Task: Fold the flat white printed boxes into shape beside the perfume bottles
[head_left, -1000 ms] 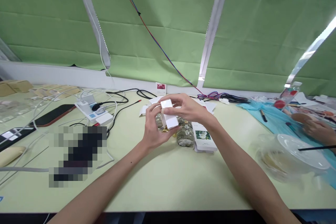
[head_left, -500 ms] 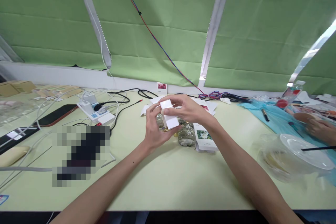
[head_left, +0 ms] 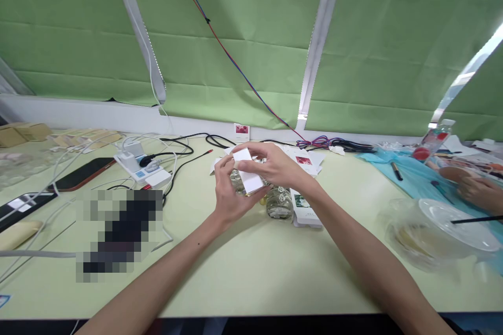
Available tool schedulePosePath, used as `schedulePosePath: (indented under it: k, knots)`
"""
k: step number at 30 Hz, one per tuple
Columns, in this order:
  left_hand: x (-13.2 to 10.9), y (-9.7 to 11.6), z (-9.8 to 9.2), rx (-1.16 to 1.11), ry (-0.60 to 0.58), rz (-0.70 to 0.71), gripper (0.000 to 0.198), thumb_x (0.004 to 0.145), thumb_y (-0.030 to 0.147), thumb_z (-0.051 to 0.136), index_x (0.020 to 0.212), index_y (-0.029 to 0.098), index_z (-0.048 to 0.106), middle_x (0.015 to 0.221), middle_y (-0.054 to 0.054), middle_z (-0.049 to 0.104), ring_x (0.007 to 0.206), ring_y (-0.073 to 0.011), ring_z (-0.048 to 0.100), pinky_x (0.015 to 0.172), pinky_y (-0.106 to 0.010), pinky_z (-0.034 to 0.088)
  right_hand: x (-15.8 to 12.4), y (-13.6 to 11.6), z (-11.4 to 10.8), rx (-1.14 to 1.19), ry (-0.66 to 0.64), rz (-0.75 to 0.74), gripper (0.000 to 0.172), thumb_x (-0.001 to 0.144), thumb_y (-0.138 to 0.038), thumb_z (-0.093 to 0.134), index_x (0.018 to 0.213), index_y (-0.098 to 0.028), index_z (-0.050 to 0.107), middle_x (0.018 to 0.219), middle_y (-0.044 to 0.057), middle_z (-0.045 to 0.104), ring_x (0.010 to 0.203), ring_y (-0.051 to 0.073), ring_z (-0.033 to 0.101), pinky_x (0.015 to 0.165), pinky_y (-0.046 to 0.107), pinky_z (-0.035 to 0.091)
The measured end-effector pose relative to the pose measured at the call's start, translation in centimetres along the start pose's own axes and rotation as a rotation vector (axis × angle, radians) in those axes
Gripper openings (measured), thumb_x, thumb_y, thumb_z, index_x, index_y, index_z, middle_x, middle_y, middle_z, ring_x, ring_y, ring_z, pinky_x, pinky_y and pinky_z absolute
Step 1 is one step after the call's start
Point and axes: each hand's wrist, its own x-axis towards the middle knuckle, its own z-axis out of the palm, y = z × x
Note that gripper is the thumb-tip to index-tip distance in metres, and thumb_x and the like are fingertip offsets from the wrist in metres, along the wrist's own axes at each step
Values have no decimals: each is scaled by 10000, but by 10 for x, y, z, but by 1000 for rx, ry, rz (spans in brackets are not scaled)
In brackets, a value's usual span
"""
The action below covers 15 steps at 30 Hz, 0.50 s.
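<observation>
Both my hands hold a small white carton (head_left: 246,172) above the middle of the pale green table (head_left: 251,272). My left hand (head_left: 227,194) cups it from below and behind, fingers curled round it. My right hand (head_left: 275,165) pinches its top end from the right. Just behind and under the carton stand glass bottles with gold caps (head_left: 280,202); one is partly hidden by my left hand. A white box with a flower picture (head_left: 304,208) lies flat to the right of the bottles, under my right wrist.
A white power strip (head_left: 141,168) with cables, a dark phone (head_left: 80,172) and a pixelated patch (head_left: 118,233) lie left. Printed cards (head_left: 304,159) lie behind my hands. Right: a clear plastic lidded bowl (head_left: 436,233), blue cloth (head_left: 412,178) and another person's hand (head_left: 481,191).
The carton and both hands have shifted slightly left and up; my grip on it is unchanged.
</observation>
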Motion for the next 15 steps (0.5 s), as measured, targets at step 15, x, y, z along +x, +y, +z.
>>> schedulePosePath:
  k: [15]
  knots:
    - [5, 4, 1, -154, 62, -92, 685, 694, 441, 901, 1201, 223, 496, 1232, -128, 603, 1261, -334, 605, 970, -493, 546, 0, -1, 6, 200, 59, -26, 585, 987, -749, 417, 902, -212, 632, 941, 35, 655, 819, 169, 557, 735, 296, 430]
